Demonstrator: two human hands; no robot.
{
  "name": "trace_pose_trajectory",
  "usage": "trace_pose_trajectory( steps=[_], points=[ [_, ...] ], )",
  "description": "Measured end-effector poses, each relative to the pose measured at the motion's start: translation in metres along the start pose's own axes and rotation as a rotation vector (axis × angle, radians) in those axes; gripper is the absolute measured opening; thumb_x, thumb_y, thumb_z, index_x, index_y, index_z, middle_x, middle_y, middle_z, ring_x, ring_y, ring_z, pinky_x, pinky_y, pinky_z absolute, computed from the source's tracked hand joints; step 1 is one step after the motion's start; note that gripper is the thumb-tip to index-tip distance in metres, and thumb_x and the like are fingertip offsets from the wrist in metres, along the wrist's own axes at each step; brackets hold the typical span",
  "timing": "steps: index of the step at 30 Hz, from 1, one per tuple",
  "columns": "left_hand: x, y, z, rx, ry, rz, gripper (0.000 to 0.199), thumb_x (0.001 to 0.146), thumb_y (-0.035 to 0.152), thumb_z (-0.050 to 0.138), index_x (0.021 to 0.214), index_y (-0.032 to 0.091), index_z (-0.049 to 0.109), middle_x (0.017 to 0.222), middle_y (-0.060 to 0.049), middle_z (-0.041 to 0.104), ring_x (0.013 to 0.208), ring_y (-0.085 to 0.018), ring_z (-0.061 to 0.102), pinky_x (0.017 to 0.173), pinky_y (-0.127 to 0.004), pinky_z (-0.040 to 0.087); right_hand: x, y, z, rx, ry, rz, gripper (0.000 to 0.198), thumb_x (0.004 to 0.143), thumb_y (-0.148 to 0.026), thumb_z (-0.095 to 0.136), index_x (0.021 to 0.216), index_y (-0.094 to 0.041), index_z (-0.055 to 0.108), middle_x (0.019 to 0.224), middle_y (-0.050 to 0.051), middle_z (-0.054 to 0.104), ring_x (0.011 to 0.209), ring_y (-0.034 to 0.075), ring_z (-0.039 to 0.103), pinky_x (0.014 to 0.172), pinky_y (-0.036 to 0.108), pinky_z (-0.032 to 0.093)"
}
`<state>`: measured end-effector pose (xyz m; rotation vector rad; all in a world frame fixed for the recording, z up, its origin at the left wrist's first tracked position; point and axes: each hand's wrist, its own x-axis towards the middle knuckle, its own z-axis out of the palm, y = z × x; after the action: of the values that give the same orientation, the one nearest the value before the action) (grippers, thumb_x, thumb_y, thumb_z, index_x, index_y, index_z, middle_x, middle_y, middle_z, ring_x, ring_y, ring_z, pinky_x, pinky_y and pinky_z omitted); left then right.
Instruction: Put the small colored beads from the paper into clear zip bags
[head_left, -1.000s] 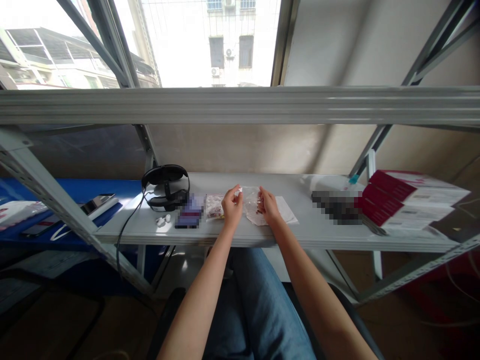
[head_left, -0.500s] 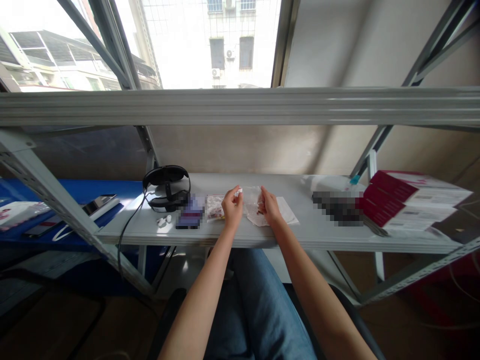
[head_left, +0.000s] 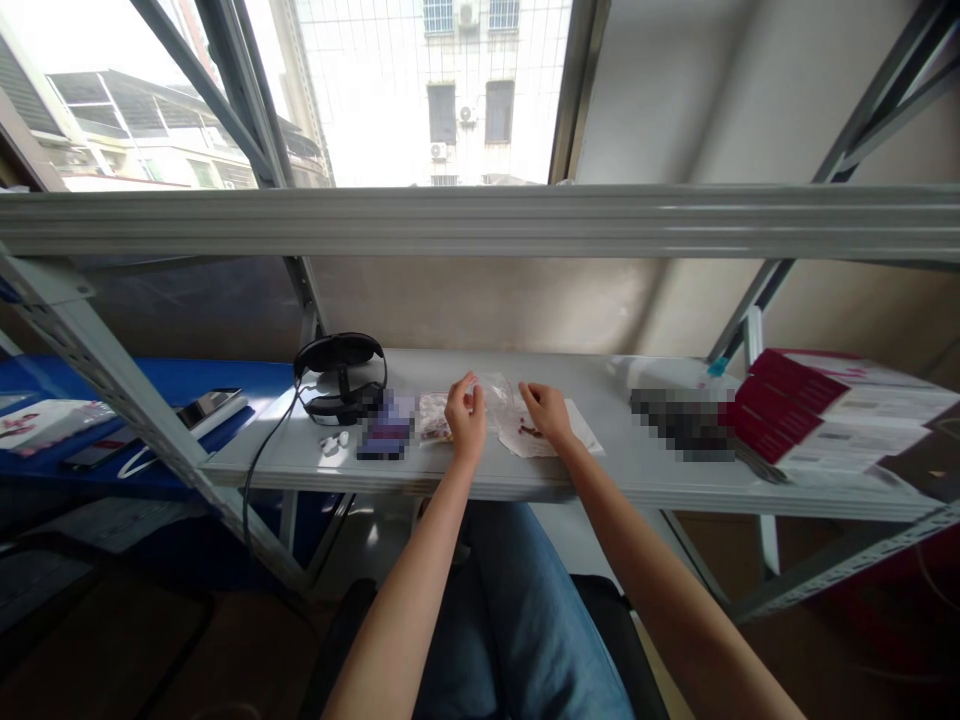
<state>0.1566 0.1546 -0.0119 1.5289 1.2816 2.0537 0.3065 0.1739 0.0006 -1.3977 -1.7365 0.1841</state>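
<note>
Over the grey shelf my left hand [head_left: 466, 415] pinches a clear plastic bag [head_left: 496, 393] at its left edge. To the right of that bag is my right hand [head_left: 547, 410], its thumb and fingertips drawn together; what they hold, if anything, is too small to make out. Beneath the right hand lies a sheet of white paper [head_left: 511, 436] with several small dark red pieces [head_left: 529, 428] on it. A clear packet with coloured small contents [head_left: 433, 415] rests just left of my left hand, partly covered by it.
A black headset [head_left: 341, 380] with a cable, white earbuds [head_left: 334, 441] and a blurred purple item [head_left: 386, 425] are on the left. At the right are a blurred dark object [head_left: 679, 425] and stacked red-and-white boxes [head_left: 825, 410]. A metal beam [head_left: 480, 222] crosses above the shelf.
My right hand has come away from the bag's right side and turned over the paper. The dark red pieces now show on the paper. My left hand stays at the bag.
</note>
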Motion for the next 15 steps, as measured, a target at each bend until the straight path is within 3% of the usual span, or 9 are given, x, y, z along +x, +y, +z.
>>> trace_pose_trajectory(
  steps=[6, 15],
  points=[
    [0.001, -0.002, 0.0, -0.021, 0.038, -0.023, 0.032, 0.084, 0.033, 0.046, 0.111, 0.018, 0.057, 0.104, -0.009, 0.061, 0.069, -0.011, 0.057, 0.062, -0.025, 0.051, -0.005, -0.006, 0.005, -0.413, -0.203, -0.037, 0.045, 0.088, -0.046, 0.03, 0.066, -0.02, 0.06, 0.061, 0.004, 0.062, 0.059, 0.015, 0.053, 0.051, 0.024, 0.025],
    [0.001, 0.0, -0.001, 0.002, 0.046, -0.012, 0.03, 0.084, 0.032, 0.046, 0.109, 0.019, 0.057, 0.103, -0.009, 0.06, 0.068, -0.011, 0.056, 0.063, -0.025, 0.05, -0.008, -0.012, 0.003, -0.6, -0.316, -0.065, 0.041, 0.09, -0.04, 0.03, 0.078, -0.021, 0.064, 0.081, 0.007, 0.067, 0.075, 0.018, 0.06, 0.06, 0.025, 0.031]
  ],
)
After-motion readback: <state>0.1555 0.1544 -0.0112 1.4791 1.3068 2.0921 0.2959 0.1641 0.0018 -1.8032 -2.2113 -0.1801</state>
